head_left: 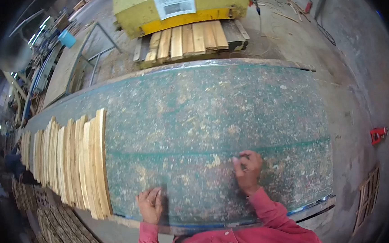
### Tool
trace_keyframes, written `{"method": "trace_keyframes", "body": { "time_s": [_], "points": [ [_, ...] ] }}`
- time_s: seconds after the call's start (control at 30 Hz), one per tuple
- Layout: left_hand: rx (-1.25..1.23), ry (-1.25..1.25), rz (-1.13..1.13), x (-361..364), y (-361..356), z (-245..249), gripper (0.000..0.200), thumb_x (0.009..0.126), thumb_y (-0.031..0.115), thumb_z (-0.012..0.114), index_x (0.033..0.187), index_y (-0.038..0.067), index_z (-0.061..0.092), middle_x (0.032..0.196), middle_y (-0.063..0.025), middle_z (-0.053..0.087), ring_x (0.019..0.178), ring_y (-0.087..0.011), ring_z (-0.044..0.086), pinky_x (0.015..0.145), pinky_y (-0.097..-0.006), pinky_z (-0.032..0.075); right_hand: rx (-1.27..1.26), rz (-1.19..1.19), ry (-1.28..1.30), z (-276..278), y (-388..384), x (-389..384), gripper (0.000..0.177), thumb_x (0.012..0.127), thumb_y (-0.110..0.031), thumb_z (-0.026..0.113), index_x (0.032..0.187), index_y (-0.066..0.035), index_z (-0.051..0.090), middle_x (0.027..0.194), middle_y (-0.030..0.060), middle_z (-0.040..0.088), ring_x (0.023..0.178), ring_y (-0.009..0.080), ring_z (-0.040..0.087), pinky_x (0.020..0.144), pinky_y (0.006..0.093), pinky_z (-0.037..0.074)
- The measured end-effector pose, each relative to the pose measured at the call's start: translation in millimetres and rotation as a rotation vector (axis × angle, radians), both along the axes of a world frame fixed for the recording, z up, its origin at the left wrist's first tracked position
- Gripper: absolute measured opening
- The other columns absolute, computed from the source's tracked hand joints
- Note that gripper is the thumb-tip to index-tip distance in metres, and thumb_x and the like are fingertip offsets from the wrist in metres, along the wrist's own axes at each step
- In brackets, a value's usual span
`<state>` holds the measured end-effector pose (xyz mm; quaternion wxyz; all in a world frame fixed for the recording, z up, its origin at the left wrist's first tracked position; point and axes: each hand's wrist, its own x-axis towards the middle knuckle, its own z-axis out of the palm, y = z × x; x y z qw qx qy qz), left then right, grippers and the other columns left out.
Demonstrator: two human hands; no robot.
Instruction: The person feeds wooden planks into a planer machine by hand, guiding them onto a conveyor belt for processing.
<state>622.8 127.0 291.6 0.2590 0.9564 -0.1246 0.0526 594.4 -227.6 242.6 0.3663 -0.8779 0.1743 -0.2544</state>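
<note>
My left hand hovers over the near edge of a green, glue-spotted table. Its fingers are loosely bent and slightly apart, with nothing visible in them. Farther right, my right hand is above the same surface. Its fingers are curled and the thumb stands off from them; I see nothing held. A row of light wooden strips lies side by side on the table's left part, to the left of my left hand and apart from it. Both hands come out of red sleeves.
Beyond the table stands a yellow machine with wooden boards under its hood. Stacked wood is at lower left. A metal-framed table and a blue bucket are at upper left. A red tool lies at right.
</note>
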Motion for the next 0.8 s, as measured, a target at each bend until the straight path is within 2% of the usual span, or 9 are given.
{"method": "trace_keyframes", "body": {
  "time_s": [0.03, 0.1, 0.17, 0.23, 0.3, 0.4, 0.57, 0.7, 0.8],
  "points": [
    [0.017, -0.002, -0.001, -7.5, 10.3, -0.7, 0.021, 0.091, 0.018, 0.068, 0.110, 0.014, 0.077, 0.105, -0.0113, 0.070, 0.096, -0.0322, 0.061, 0.093, -0.0449, 0.040, 0.037, 0.057, 0.015, -0.8, 15.2, -6.1, 0.012, 0.084, -0.021, 0.075, 0.081, -0.010, 0.072, 0.113, 0.0124, 0.065, 0.114, 0.0332, 0.055, 0.100, 0.0469, 0.035],
    [0.144, -0.126, 0.021, -12.8, 25.8, 5.7, 0.027, 0.092, 0.022, 0.067, 0.117, 0.016, 0.074, 0.118, -0.0127, 0.068, 0.105, -0.0338, 0.060, 0.098, -0.0473, 0.039, -0.029, 0.128, 0.055, -3.9, 44.3, -14.7, 0.021, 0.088, -0.026, 0.071, 0.104, -0.011, 0.072, 0.134, 0.0175, 0.056, 0.130, 0.0366, 0.047, 0.111, 0.0512, 0.029],
    [0.345, -0.142, 0.127, -11.9, 60.3, -3.6, 0.055, 0.096, 0.035, 0.063, 0.147, 0.018, 0.054, 0.147, -0.0183, 0.051, 0.136, -0.0375, 0.047, 0.111, -0.0536, 0.032, -0.176, 0.200, 0.124, -14.8, 78.4, -21.7, 0.037, 0.093, -0.030, 0.065, 0.125, -0.012, 0.066, 0.151, 0.0202, 0.045, 0.143, 0.0385, 0.036, 0.118, 0.0543, 0.021],
    [0.389, -0.142, 0.307, -3.8, 103.9, -19.1, 0.068, 0.098, 0.042, 0.058, 0.158, 0.017, 0.036, 0.161, -0.0194, 0.034, 0.150, -0.0378, 0.030, 0.119, -0.0574, 0.022, -0.418, 0.186, 0.195, -32.9, 88.3, -26.7, 0.052, 0.098, -0.034, 0.058, 0.145, -0.013, 0.054, 0.163, 0.0204, 0.031, 0.153, 0.0390, 0.023, 0.123, 0.0560, 0.012],
    [0.424, -0.050, 0.477, 15.4, 159.3, -37.4, 0.074, 0.101, 0.050, 0.050, 0.162, 0.016, 0.025, 0.167, -0.0187, 0.022, 0.155, -0.0367, 0.019, 0.123, -0.0607, 0.011, -0.481, 0.208, 0.271, -39.2, 90.0, -26.6, 0.053, 0.101, -0.035, 0.052, 0.149, -0.013, 0.048, 0.166, 0.0189, 0.026, 0.154, 0.0379, 0.018, 0.123, 0.0556, 0.010],
    [0.416, -0.020, 0.661, 53.4, 253.7, -58.2, 0.077, 0.102, 0.058, 0.041, 0.163, 0.015, 0.019, 0.169, -0.0181, 0.017, 0.157, -0.0351, 0.013, 0.122, -0.0633, 0.007, -0.519, 0.182, 0.329, -40.6, 94.2, -25.9, 0.052, 0.105, -0.036, 0.046, 0.151, -0.012, 0.047, 0.166, 0.0168, 0.026, 0.155, 0.0371, 0.018, 0.123, 0.0555, 0.009],
    [0.424, 0.006, 0.876, 114.3, 402.4, -57.6, 0.080, 0.103, 0.063, 0.032, 0.164, 0.013, 0.015, 0.170, -0.0168, 0.011, 0.158, -0.0322, 0.007, 0.122, -0.0650, 0.003, -0.521, 0.143, 0.377, -41.0, 103.1, -22.2, 0.053, 0.107, -0.041, 0.038, 0.150, -0.012, 0.047, 0.166, 0.0138, 0.027, 0.155, 0.0357, 0.020, 0.124, 0.0543, 0.010],
    [0.407, 0.021, 0.947, 151.5, 486.3, -58.5, 0.082, 0.103, 0.065, 0.026, 0.164, 0.012, 0.012, 0.171, -0.0155, 0.007, 0.158, -0.0303, 0.004, 0.122, -0.0652, 0.000, -0.525, 0.108, 0.425, -36.6, 114.0, -19.1, 0.054, 0.107, -0.043, 0.037, 0.151, -0.012, 0.046, 0.166, 0.0131, 0.027, 0.155, 0.0340, 0.021, 0.124, 0.0526, 0.010],
    [0.412, 0.193, 0.905, 170.5, 506.7, -71.9, 0.083, 0.103, 0.066, 0.023, 0.164, 0.012, 0.012, 0.171, -0.0144, 0.007, 0.158, -0.0299, 0.002, 0.122, -0.0638, -0.001, -0.584, 0.088, 0.472, -39.6, 114.1, -17.3, 0.054, 0.108, -0.042, 0.036, 0.153, -0.013, 0.043, 0.167, 0.0121, 0.027, 0.155, 0.0323, 0.021, 0.125, 0.0516, 0.011]
  ]
}}
